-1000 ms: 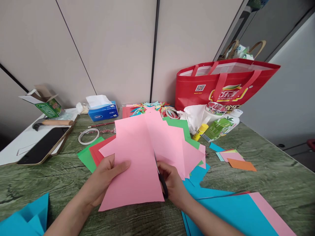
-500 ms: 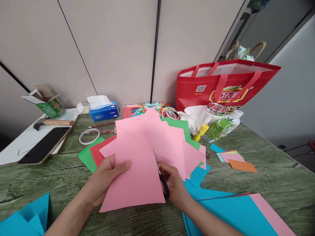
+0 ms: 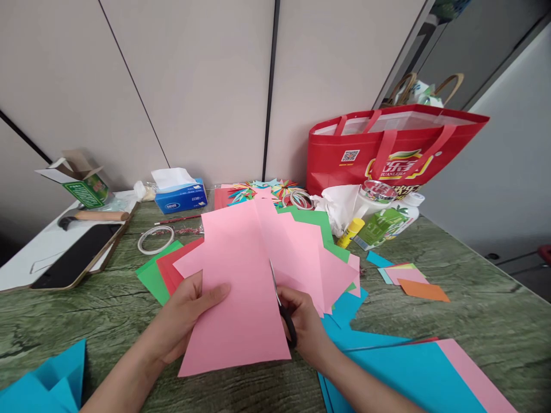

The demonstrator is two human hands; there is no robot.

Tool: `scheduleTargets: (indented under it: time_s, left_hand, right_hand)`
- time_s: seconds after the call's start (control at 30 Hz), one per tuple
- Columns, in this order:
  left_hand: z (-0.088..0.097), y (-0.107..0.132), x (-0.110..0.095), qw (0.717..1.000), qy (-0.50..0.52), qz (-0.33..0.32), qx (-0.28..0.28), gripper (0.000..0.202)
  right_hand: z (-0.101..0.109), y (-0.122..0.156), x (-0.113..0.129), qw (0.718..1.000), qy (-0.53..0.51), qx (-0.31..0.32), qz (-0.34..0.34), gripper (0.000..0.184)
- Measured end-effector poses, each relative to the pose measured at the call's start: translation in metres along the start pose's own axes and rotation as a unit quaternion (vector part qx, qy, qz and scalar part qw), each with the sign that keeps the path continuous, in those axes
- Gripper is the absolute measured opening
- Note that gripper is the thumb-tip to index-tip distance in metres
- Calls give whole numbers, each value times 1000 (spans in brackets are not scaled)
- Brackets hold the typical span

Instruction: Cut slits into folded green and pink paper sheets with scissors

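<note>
My left hand (image 3: 193,307) pinches the left edge of a pink sheet of paper (image 3: 236,275), thumb on top and fingers underneath. A pair of scissors (image 3: 287,324) with black handles is in my right hand (image 3: 303,321), at the sheet's right edge. The blades point away from me and lie along the line where a narrow pink strip (image 3: 267,221) parts from the sheet near its far end. Part of the handles is hidden by my fingers. Behind the held sheet lie more pink sheets (image 3: 297,258), with green paper (image 3: 155,275) and red paper (image 3: 170,269) on the left.
Blue paper (image 3: 387,367) lies at the right front, folded blue paper (image 3: 51,378) at the left front. Farther back are a tape roll (image 3: 155,240), a tissue pack (image 3: 181,198), a glue stick (image 3: 350,232), a red bag (image 3: 336,155), a phone (image 3: 77,255) and a hammer-like tool (image 3: 99,216).
The near edge of the pink sheet has shifted slightly toward me and right. The far tip of the strip has dropped a little. Both hands keep their holds almost in place.
</note>
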State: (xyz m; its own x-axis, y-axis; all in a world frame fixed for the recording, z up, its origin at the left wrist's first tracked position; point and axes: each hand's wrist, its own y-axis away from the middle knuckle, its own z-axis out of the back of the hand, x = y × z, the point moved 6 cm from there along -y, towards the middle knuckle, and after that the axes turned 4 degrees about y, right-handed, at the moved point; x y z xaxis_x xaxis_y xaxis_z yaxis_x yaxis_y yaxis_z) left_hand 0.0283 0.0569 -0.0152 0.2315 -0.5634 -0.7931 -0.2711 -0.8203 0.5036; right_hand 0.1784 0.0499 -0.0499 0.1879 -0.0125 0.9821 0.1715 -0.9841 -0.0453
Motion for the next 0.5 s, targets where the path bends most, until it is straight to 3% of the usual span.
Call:
scheduleTargets:
  time_s: [0.17, 0.3, 0.5]
  left_hand:
    - [-2, -1, -6, 999, 6, -48, 23, 25]
    - [-3, 0, -10, 997, 20, -81, 2, 22]
    - [1, 1, -6, 999, 3, -35, -37, 22]
  right_hand:
    - [0, 0, -4, 1000, -21, -20, -5, 18]
    - [0, 4, 1, 1000, -2, -29, 11, 16]
    - [-1, 9, 11, 993, 91, -35, 59, 44]
